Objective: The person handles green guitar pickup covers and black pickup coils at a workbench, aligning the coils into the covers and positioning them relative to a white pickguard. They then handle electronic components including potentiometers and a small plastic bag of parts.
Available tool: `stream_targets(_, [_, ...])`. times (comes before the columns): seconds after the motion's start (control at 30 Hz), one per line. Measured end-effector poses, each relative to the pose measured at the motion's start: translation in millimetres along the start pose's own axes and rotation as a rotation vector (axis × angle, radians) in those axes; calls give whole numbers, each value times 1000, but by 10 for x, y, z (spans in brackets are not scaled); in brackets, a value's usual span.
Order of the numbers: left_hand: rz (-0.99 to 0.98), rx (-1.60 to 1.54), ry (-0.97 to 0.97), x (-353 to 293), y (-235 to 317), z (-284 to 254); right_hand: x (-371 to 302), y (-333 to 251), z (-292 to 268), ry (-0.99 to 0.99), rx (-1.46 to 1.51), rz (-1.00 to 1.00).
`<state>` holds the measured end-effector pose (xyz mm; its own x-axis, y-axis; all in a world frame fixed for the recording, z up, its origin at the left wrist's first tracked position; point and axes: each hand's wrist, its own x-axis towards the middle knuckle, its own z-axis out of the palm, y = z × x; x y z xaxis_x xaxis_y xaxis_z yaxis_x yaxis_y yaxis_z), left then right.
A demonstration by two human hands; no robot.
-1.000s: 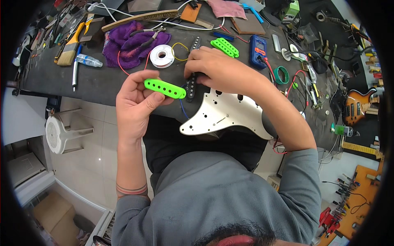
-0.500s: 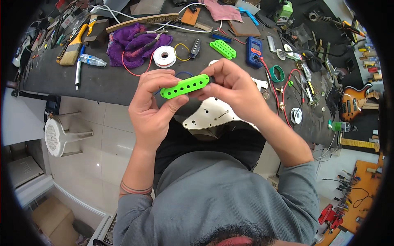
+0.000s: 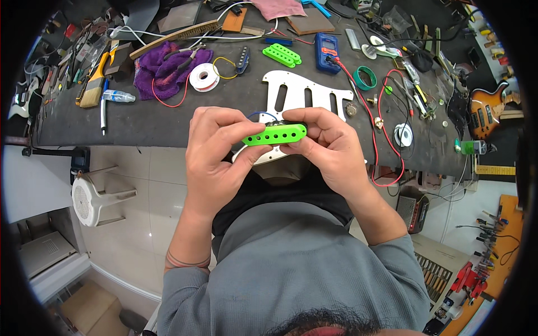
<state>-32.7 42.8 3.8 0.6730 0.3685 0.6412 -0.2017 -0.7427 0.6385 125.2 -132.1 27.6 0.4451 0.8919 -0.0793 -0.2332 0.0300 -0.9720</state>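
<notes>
A bright green guitar pickup cover with a row of round holes is held up in front of me. Behind it shows part of a dark guitar pickup with a blue wire. My left hand pinches the cover's left end between thumb and fingers. At the other end, my right hand is closed, thumb below and index finger on top, around cover and pickup. How far the pickup sits inside the cover is hidden. Just beyond, a white pickguard with three slots lies partly over the bench edge.
On the dark bench lie more green covers, another pickup, a wire spool, a purple cloth and a blue multimeter. Red test leads trail at right. A white stool stands at left.
Both hands have moved down and slightly right with the cover, nearer my body. The right hand has turned, its index finger now along the top. More of the pickguard shows.
</notes>
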Motion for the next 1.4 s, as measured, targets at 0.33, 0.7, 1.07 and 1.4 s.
stream_targets(0.33, [-4,-19,-63,36,171,130,-190,-31,-148,0,93,12])
stream_targets(0.7, [-107,-133,-69,65,254,77,-135,-26,-177,-54,154,33])
stream_targets(1.07, [-333,108,50,-183,-437,-218,1075,102,186,-343,-1077,-325])
stream_targets(1.4, [-302,297,-61,-225,-693,-216,1607,-87,-116,-439,-1130,-181])
